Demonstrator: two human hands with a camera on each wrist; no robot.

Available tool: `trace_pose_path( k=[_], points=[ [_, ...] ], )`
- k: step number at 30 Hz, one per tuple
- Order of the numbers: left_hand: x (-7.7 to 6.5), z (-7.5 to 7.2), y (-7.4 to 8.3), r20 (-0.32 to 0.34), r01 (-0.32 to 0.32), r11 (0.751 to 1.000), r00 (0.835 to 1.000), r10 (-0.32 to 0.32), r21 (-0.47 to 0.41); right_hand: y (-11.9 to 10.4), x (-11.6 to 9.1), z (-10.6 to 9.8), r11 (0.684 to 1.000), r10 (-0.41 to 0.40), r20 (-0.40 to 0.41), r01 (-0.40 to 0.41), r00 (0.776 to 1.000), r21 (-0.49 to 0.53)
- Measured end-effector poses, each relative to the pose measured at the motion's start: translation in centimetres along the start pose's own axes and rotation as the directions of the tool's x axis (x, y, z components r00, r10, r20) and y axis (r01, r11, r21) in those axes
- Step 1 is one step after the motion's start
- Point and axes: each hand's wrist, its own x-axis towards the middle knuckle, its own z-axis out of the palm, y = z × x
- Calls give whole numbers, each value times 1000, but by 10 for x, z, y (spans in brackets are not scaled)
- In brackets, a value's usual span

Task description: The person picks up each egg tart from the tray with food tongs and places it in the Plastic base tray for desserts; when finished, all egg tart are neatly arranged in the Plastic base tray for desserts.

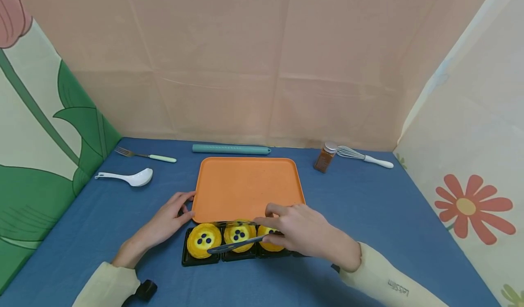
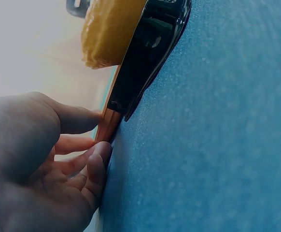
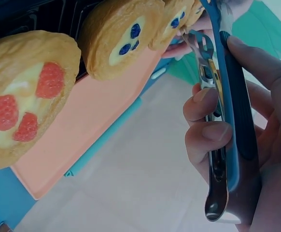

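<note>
My right hand [image 1: 300, 229] grips a pair of dark-handled metal tongs [image 3: 237, 116] over a black compartment tray [image 1: 201, 260] of yellow tarts. The tongs' dark arms [image 1: 237, 244] extend left, around the middle tart [image 1: 239, 235]; whether they touch it, I cannot tell. Blueberries top that tart and the left tart [image 1: 204, 240]. In the right wrist view, a raspberry-topped tart [image 3: 27, 96] sits at the near end, hidden by my hand in the head view. My left hand [image 1: 165, 220] rests its thumb and fingertips against the left edge of an orange tray [image 1: 247, 184].
Behind the orange tray lies a teal bar [image 1: 231, 149]. A fork [image 1: 145, 155] and a white spoon [image 1: 128, 177] are at the back left. At the back right, a spice jar [image 1: 325, 157] leans by a whisk [image 1: 364, 156]. Cloth walls bound the blue table [image 1: 348, 193].
</note>
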Motion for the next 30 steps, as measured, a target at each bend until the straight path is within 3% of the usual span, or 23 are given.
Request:
trace_pose_path(
  k=[5, 11, 14, 17, 22, 30],
  points=[
    [0, 0, 0, -1, 7, 1000, 1000, -7, 8, 1, -4, -1, 999, 25, -6, -25, 1000, 25],
    [1, 1, -1, -1, 14, 1000, 1000, -14, 15, 8, -19, -2, 994, 70, -106, -61, 992, 86],
    [1, 1, -1, -4, 12, 1000, 1000, -12, 6, 11, -31, -4, 984, 138, -151, -119, 979, 130],
    [1, 0, 1, 3, 8, 1000, 1000, -8, 4, 15, -45, -5, 964, 232, -185, -201, 955, 173],
    [-1, -1, 1, 5, 17, 1000, 1000, -17, 4, 26, -68, -5, 915, 379, -233, -326, 895, 239],
    [0, 0, -1, 6, 16, 1000, 1000, -16, 8, 46, -106, 6, 841, 536, -250, -485, 806, 241]
  ],
)
